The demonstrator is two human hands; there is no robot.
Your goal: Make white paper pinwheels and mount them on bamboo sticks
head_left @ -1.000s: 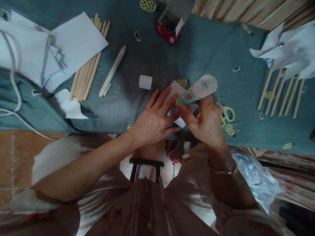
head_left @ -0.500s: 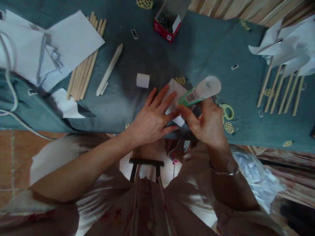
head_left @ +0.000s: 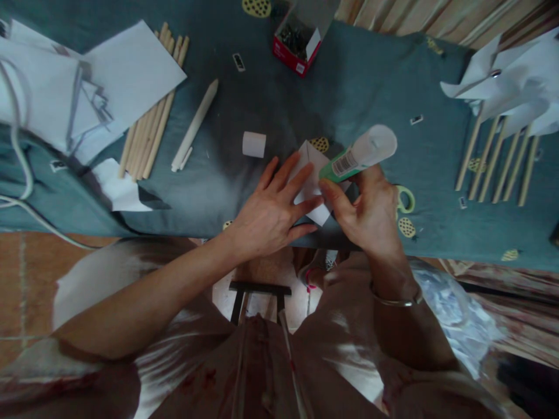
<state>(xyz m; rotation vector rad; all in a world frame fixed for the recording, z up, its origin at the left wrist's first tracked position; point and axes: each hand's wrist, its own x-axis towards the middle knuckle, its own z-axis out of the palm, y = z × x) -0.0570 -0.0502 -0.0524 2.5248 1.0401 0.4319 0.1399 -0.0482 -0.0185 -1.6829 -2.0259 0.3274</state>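
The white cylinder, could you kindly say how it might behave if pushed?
The cylinder would probably roll, being round and apparently on its side. It is likely light, being small, and perhaps stiff, its outline looking undented.

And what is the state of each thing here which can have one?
Left hand: spread, on small paper
Right hand: gripping glue stick
Glue stick: tilted
Small paper: creased, partly covered
White cylinder: lying sideways
Red box: open, containing small pieces
Pinwheels: lying overlapped, on sticks
Scissors: mostly hidden, opening unclear
White pen-like thing: lying flat
Paper sheets: loosely piled
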